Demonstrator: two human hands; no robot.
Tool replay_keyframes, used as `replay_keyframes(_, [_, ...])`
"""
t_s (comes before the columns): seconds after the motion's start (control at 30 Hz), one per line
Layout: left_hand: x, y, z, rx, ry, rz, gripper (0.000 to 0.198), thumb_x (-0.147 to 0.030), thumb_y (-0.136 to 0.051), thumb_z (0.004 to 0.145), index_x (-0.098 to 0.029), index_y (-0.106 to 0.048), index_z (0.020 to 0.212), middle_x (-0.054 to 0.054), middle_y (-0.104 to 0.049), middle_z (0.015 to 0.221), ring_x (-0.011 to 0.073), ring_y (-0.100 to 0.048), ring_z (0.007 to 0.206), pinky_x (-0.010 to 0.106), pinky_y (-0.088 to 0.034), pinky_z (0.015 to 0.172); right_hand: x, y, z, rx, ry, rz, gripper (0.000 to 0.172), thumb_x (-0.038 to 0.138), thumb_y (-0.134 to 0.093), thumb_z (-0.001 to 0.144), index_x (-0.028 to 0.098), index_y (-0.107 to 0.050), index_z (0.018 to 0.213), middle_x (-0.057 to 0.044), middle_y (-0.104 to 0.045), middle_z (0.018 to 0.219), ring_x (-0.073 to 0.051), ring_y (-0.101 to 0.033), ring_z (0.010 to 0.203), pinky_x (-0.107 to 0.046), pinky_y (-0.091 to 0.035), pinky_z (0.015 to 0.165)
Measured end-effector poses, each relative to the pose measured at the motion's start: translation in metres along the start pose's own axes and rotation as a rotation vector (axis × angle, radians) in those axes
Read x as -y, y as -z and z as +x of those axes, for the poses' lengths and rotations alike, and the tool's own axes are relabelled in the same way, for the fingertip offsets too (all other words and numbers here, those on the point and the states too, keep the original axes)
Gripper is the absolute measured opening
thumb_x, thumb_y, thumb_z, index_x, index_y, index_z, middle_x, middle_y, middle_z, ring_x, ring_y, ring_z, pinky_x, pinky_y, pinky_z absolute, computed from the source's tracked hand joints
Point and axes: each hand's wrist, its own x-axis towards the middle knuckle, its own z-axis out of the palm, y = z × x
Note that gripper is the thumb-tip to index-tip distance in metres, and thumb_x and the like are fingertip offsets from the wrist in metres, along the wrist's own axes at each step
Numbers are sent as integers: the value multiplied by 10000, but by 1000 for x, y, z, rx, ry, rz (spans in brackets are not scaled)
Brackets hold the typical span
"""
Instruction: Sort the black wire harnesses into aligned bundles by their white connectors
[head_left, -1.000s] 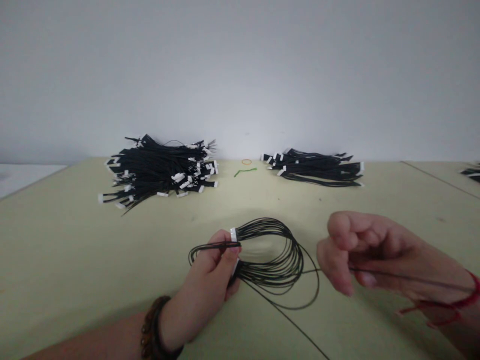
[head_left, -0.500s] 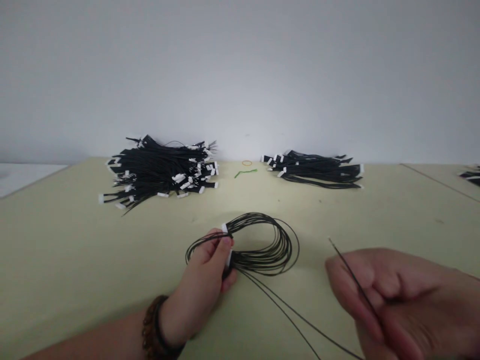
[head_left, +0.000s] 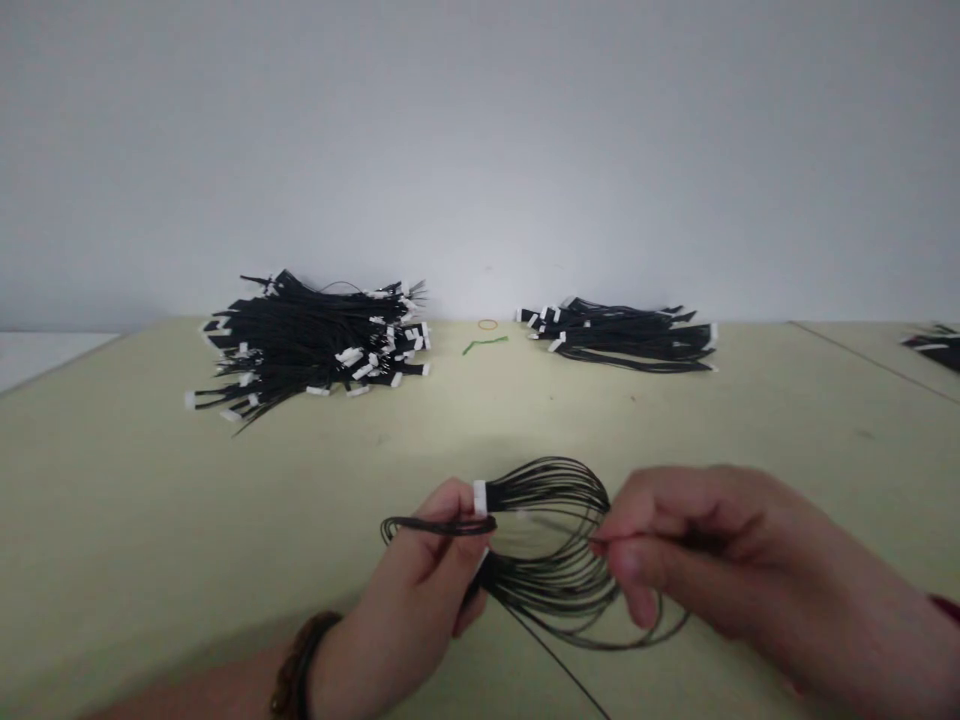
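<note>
A looped bundle of thin black wires (head_left: pixel 555 595) with white connectors (head_left: pixel 481 497) is held at its left end by my left hand (head_left: pixel 420 590), whose thumb and fingers are closed on it near the connectors. More wire loops pass over the back of that hand. At the bundle's right side, my right hand (head_left: pixel 720 560) pinches a thin black wire between thumb and forefinger. The tip of that wire is too blurred to make out. One loose wire (head_left: pixel 559 660) trails down toward the bottom edge.
On the pale table (head_left: pixel 150 520), a large pile of black cables (head_left: pixel 300 335) with white connectors lies at the back left, and a smaller pile (head_left: pixel 630 335) at the back right. Between them are a green strip (head_left: pixel 485 343) and a rubber band (head_left: pixel 487 324). More cables (head_left: pixel 937 345) lie far right.
My right hand has moved left with the wire, up to the bundle. My left hand has shifted slightly and turned the bundle, so the upper white connector shows more fully.
</note>
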Motion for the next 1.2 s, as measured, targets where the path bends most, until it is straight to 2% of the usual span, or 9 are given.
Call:
replay_keyframes(0.1, [0,0,-6,128,-34,-67,256,-426,-494,841,-210,-422,724,-90,-306,542,42,-234,409,151,-221,378,4,-19,-9,-70,166,-280,182,193,-442,895,199,-595,796,18,-621,676,-93,-552,558,-210,-392,507])
replay_keyframes(0.17, [1,0,-9,176,-40,-101,265,-430,-498,842,-207,-427,718,-87,-302,545,41,-232,413,155,-217,382,6,-26,-14,-131,261,-395,201,198,-404,913,186,-595,848,1,-626,704,-105,-544,560,-238,-377,514])
replay_keyframes(0.23, [1,0,-11,177,-37,-136,257,-428,-518,834,-207,-438,729,-82,-314,561,41,-236,424,155,-225,389,7,-27,-16,-131,291,-422,229,202,-379,924,178,-589,836,-5,-619,692,-103,-524,535,-247,-363,497])
replay_keyframes(0.4, [-2,-1,-11,162,-13,-171,269,-442,-551,809,-208,-446,729,-78,-318,570,42,-226,430,153,-217,385,12,-26,-15,-156,302,-414,220,171,-403,899,174,-586,778,6,-580,626,-102,-489,505,-255,-360,488])
replay_keyframes(0.63, [-2,0,-11,156,19,-145,269,-458,-540,813,-211,-452,751,-77,-316,578,47,-239,450,154,-228,408,11,-26,-15,-170,292,-424,208,173,-406,901,173,-579,785,3,-583,637,-100,-487,509,-254,-358,486])
replay_keyframes(0.8, [0,2,-11,188,22,-153,272,-458,-522,826,-210,-440,752,-80,-303,579,45,-223,450,146,-216,404,9,-29,-16,-197,313,-443,226,203,-382,924,179,-574,808,-1,-608,679,-96,-496,518,-251,-350,487])
replay_keyframes(0.93, [2,3,-11,192,30,-123,275,-458,-518,828,-209,-428,750,-78,-307,592,45,-221,453,149,-220,407,6,-30,-14,-223,366,-460,199,155,-394,906,174,-575,826,3,-600,672,-102,-487,530,-263,-345,508])
replay_keyframes(1.07, [4,4,-12,222,-3,-21,267,-445,-480,854,-206,-423,748,-71,-309,600,54,-246,475,162,-225,422,3,-32,-14,-147,372,-448,196,122,-404,889,174,-559,781,23,-540,612,-110,-452,526,-271,-315,496])
replay_keyframes(1.2, [4,2,-14,259,-21,108,252,-432,-439,874,-196,-458,787,-69,-301,595,66,-249,498,172,-216,427,0,-42,-15,-51,355,-433,342,209,-306,946,178,-462,644,13,-500,601,-118,-413,521,-276,-290,472])
